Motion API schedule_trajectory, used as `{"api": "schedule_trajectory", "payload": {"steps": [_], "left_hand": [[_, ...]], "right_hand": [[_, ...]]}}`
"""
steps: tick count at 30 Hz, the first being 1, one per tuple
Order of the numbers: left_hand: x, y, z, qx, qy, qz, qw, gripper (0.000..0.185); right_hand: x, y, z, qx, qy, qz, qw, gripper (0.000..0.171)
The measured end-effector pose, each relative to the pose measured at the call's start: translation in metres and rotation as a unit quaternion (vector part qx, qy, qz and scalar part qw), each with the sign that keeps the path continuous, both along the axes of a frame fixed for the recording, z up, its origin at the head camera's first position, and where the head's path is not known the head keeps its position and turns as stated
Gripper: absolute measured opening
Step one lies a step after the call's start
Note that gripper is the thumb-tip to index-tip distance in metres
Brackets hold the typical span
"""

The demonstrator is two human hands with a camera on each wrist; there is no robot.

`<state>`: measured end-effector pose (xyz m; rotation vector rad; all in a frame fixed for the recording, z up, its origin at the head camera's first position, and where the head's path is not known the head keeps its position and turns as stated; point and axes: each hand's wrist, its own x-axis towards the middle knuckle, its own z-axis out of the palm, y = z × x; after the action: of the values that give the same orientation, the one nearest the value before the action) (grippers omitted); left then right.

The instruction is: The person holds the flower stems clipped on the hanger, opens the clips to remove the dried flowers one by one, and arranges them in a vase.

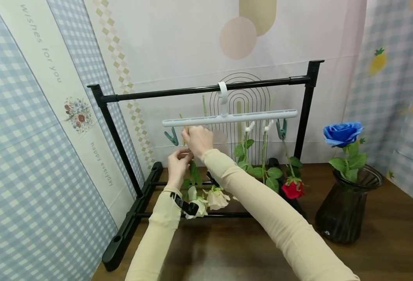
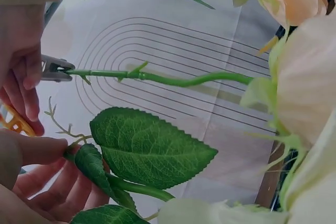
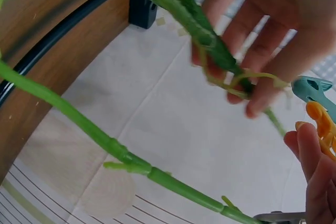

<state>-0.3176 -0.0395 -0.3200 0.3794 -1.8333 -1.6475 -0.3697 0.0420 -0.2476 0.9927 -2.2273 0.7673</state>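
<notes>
the left hand pinches a ribbed green plastic stem hanging blossom-down, while the right hand squeezes a yellow clip under the white hanger.

Colours and patterns. Rack: black. Hanger bar: white, with teal clips at its left and right ends and white clips between. Orange-yellow clip beside the right hand. Stems and leaves: green. Hanging blooms: cream roses near left, red rose right. Blue rose in a dark smoky vase, far right. Sleeves: pale beige. Table: dark brown wood. Left wall panel: blue-and-white gingham.
</notes>
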Motion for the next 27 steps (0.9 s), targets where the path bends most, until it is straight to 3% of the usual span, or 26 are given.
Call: {"api": "schedule_trajectory", "payload": {"steps": [3,6,11,14,21,27], "left_hand": [[0.001,-0.004,-0.002,0.019,-0.008,0.012,0.9997,0.02],[0.002,-0.009,-0.004,0.028,-0.008,0.052,0.9982,0.023],[0.005,-0.011,-0.01,0.032,0.034,0.126,0.991,0.02],[0.011,-0.007,-0.014,0.033,0.068,0.149,0.986,0.019],[0.023,0.011,-0.018,-0.042,0.142,0.173,0.9738,0.02],[0.031,0.03,-0.008,-0.125,0.188,0.178,0.9577,0.025]], "right_hand": [[0.002,0.001,0.002,0.007,-0.008,0.007,1.0,0.045],[0.004,0.002,0.001,0.009,-0.01,0.008,1.0,0.044],[0.001,0.005,-0.003,0.012,0.0,-0.003,1.0,0.047],[-0.003,0.007,-0.007,0.017,-0.001,-0.004,1.0,0.046],[-0.012,0.011,-0.013,0.026,-0.019,-0.007,0.999,0.045],[-0.019,0.015,-0.008,0.022,-0.068,0.008,0.997,0.045]]}}
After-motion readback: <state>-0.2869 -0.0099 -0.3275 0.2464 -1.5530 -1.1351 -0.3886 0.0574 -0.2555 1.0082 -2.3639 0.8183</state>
